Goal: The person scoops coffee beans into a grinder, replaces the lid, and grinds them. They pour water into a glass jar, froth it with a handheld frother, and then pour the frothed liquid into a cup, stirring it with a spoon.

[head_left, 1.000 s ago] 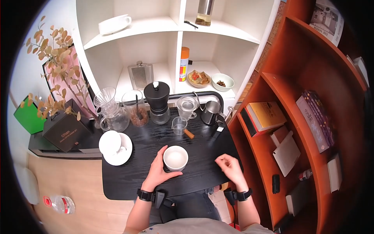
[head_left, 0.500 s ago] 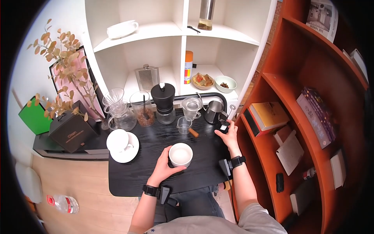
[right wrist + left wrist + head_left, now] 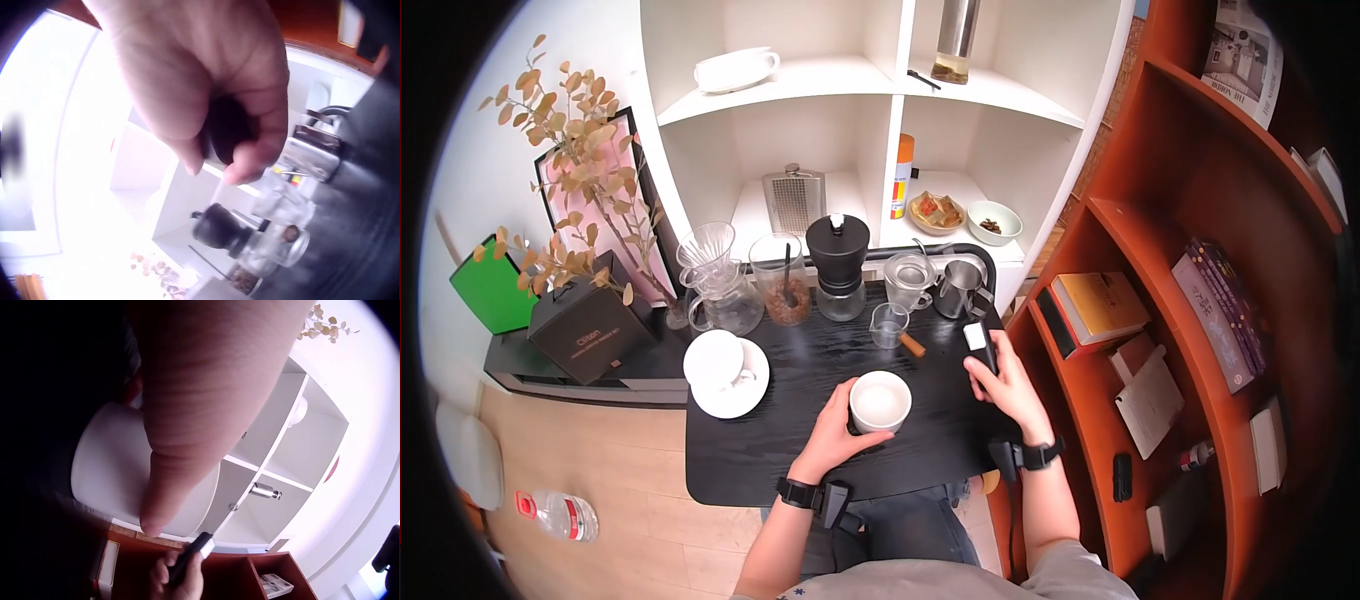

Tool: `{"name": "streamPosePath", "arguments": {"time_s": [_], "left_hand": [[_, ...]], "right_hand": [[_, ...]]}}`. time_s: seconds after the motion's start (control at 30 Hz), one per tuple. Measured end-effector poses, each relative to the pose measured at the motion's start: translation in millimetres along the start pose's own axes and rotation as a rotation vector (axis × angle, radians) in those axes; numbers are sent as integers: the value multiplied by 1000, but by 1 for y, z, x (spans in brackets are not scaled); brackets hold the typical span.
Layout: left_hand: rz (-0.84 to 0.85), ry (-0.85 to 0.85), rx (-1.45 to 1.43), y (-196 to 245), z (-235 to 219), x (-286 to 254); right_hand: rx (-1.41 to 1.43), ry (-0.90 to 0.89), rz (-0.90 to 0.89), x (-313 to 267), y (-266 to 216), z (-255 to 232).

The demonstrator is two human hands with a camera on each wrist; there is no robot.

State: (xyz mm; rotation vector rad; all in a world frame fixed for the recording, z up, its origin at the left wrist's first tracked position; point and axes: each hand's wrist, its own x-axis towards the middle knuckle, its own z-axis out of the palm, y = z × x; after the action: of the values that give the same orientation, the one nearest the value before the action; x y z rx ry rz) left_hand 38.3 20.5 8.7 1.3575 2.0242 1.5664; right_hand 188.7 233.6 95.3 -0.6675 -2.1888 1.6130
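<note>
In the head view my left hand holds a white cup near the front of the black table, fingers round its left side and thumb along its near side. The left wrist view shows the cup's white wall behind the thumb. At the table's right edge my right hand grips a short black stick-like tool with a white, squarish end pointing away from me. The right wrist view shows the tool's dark handle between thumb and curled fingers. I cannot tell what kind of tool it is.
Along the table's back stand a glass dripper on a carafe, a glass of beans, a hand grinder, a glass cup with a strainer and a metal pitcher. A small wooden-handled glass jug and white cup and saucer sit nearer.
My right hand reached forward to the black tool at the table's back right, took hold of it and drew it back toward me. The left hand still holds the cup.
</note>
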Motion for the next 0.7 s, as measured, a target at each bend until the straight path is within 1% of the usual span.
{"name": "streamPosePath", "arguments": {"time_s": [0.07,0.1,0.13,0.2,0.23,0.27,0.4,0.53,0.6,0.67,0.7], "left_hand": [[5,-2,28,-1,0,1],[-14,2,20,-1,1,1],[-12,-8,16,0,0,1],[-6,4,33,1,0,0],[-10,5,28,0,1,0],[-9,3,20,-1,1,0],[-20,-6,18,0,0,0],[-9,5,21,-3,1,0],[1,-3,-2,-2,0,0],[11,-1,4,-2,0,0],[24,-2,3,-1,0,1]], "right_hand": [[-187,19,-232,-19,-25,0],[-290,30,-380,-24,-27,-2],[-280,-11,-332,-32,-38,-5],[-270,-22,-315,-42,-48,-11],[-303,15,-481,-39,-46,-12],[-316,1,-531,-38,-51,-15],[-414,-16,-493,-30,-73,-12],[-451,-161,-560,-6,-77,17],[-449,-212,-595,11,-67,34],[-479,-188,-580,18,-67,49],[-401,-178,-519,20,-70,55]]}}
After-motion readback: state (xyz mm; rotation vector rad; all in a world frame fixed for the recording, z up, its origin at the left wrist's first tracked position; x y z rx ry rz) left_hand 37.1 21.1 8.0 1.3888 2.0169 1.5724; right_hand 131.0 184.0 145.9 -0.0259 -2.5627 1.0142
